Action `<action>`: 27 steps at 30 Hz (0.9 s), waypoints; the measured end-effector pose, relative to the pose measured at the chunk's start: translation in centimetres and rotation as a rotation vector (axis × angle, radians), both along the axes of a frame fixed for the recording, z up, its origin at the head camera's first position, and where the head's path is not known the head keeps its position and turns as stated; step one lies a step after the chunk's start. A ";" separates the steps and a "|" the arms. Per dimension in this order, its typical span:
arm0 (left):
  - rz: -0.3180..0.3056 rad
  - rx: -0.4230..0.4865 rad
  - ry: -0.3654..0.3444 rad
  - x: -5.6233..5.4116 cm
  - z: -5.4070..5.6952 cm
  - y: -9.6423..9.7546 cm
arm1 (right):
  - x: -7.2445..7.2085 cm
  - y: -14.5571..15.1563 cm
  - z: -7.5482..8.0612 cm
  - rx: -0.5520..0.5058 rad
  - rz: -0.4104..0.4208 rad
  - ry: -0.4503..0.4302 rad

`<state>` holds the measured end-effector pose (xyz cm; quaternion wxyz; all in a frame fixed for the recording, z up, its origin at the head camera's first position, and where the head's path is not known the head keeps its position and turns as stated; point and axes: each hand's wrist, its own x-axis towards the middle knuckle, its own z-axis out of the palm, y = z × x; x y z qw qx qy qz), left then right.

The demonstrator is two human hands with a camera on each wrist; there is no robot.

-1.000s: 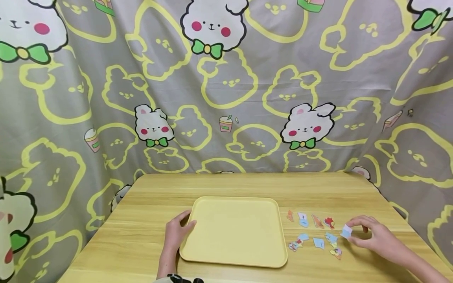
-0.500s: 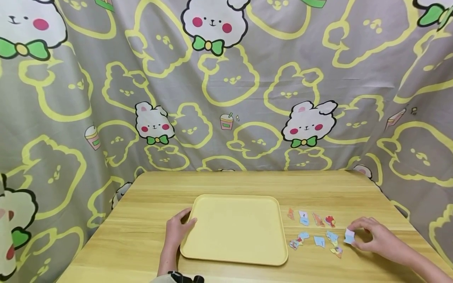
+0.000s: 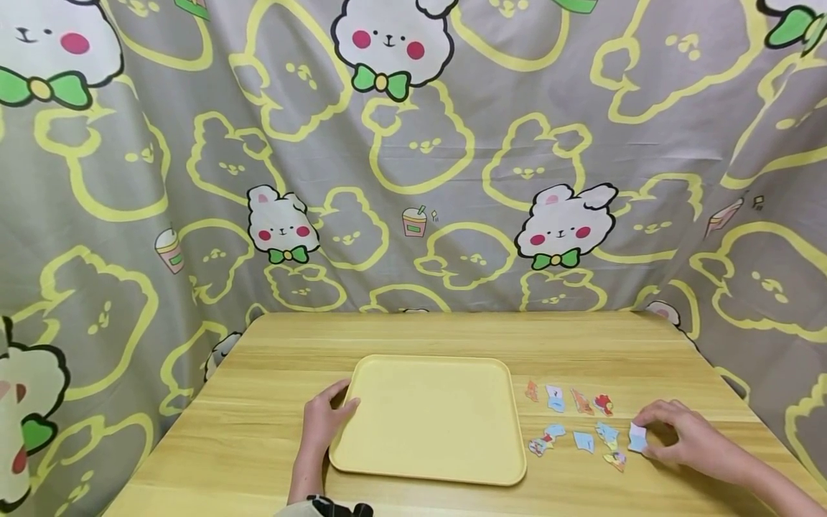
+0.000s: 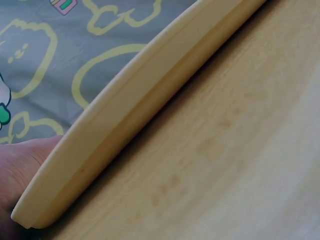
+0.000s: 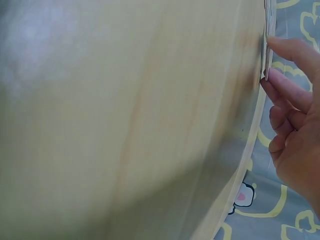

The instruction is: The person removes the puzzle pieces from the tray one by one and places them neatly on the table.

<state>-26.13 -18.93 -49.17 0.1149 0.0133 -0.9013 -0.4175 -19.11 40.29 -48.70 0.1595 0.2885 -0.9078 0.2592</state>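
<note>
My left hand [image 3: 321, 425] holds the left rim of a yellow rectangular tray [image 3: 426, 420], its thumb over the edge and the fingers along the outside. In the left wrist view the tray's outer wall [image 4: 130, 100] runs across, with part of the hand [image 4: 22, 165] at its far end. To the right of the tray, my right hand [image 3: 694, 441] pinches a small white and light-blue puzzle piece [image 3: 637, 436] between thumb and fingers, low over the table. The right wrist view catches that hand [image 5: 300, 130] side on, fingertips at thin piece edges near the table's surface.
Several other pieces lie between tray and right hand: an orange one [image 3: 581, 401], a red one [image 3: 604, 404], a light-blue one [image 3: 583, 441] and a multicoloured cluster [image 3: 545, 439]. A grey patterned curtain [image 3: 400, 158] hangs behind the wooden table [image 3: 452, 334].
My right hand has brought the puzzle piece slightly toward me and right, turning it straighter. The left hand keeps its place on the tray. The head view has tilted a little.
</note>
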 end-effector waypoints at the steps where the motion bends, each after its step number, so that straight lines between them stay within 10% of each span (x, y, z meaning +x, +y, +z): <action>1: 0.000 -0.001 0.000 0.0 0.0 0.0 | 0.0 0.0 0.0 0.004 -0.001 0.008; 22: -0.009 0.059 -0.023 0.0 -0.2 0.4 | 0.3 0.5 -0.1 0.003 -0.035 -0.081; 27: -0.003 0.058 -0.022 0.1 -0.2 0.3 | 0.8 -1.3 1.0 -0.053 -0.156 -0.147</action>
